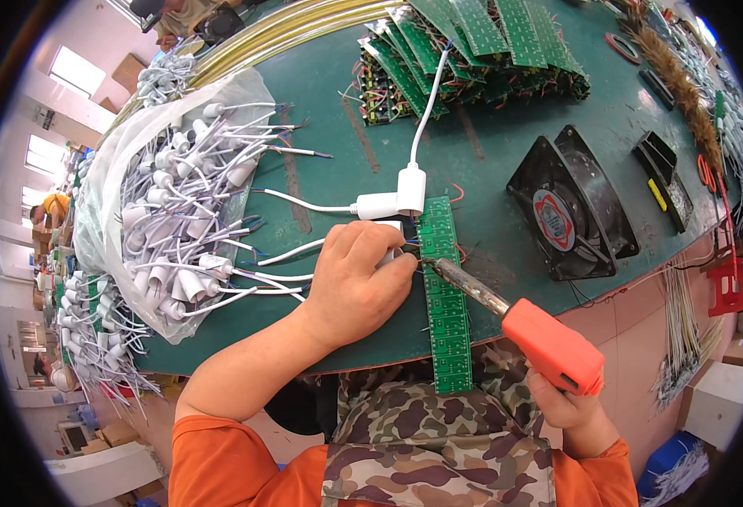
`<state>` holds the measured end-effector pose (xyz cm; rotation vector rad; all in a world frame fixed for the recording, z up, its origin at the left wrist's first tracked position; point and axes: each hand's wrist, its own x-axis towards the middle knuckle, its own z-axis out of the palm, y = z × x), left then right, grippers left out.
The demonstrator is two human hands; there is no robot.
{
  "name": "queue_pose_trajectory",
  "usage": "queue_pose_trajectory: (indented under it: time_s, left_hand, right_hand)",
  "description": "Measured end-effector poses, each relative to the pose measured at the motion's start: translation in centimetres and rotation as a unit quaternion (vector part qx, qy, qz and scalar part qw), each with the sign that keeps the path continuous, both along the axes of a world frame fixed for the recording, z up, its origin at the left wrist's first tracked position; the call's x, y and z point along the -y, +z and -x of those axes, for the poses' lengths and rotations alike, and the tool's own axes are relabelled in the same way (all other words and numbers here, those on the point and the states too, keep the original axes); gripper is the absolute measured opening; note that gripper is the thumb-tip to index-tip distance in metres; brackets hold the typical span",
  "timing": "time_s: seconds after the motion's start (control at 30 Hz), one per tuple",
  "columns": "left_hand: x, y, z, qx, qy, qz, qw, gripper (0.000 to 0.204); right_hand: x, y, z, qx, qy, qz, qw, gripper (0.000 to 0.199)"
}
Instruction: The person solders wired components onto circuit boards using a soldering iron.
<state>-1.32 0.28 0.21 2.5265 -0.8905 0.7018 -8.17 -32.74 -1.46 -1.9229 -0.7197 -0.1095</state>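
Observation:
My left hand (359,275) is closed on a white plug connector with a cable, mostly hidden by my fingers, against the left edge of a long green circuit board strip (449,338). A red-handled soldering iron (553,345) is in my right hand (564,407), its fingers wrapped round the handle from below. Its metal tip meets the strip's left edge beside my left fingertips. Just beyond them, two white connectors (410,188) with cables lie by the strip's far end. Thin red wires stick out along the strip's right side. The strip's near end reaches over the table edge.
At the left, a clear plastic bag (105,198) holds many white connectors with cables. Stacked green circuit boards (481,34) lie at the back. A black fan (562,211) stands at the right, beside a black holder (666,177). A red stand (726,286) is at the right edge.

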Motion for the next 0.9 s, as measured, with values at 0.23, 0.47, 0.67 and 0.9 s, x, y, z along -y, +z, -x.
queue_pose_trajectory:
  time_s: [0.23,0.47,0.67,0.9]
  left_hand:
    - [0.1,-0.1,0.0,-0.001,0.001,0.008,1.0,0.031]
    - [-0.2,-0.2,0.0,0.004,0.012,0.009,1.0,0.03]
    - [-0.3,-0.2,-0.1,0.014,0.0,0.017,1.0,0.029]
    - [-1.4,0.5,-0.5,-0.027,-0.058,0.008,0.998,0.031]
  right_hand:
    - [0.4,0.1,0.6,-0.051,-0.027,-0.014,0.998,0.045]
    - [0.2,1.5,1.0,-0.144,-0.077,-0.051,0.985,0.02]
    - [1.3,0.6,1.6,-0.143,-0.036,-0.044,0.988,0.042]
    - [1.0,1.1,0.9,-0.098,-0.022,-0.021,0.995,0.039]
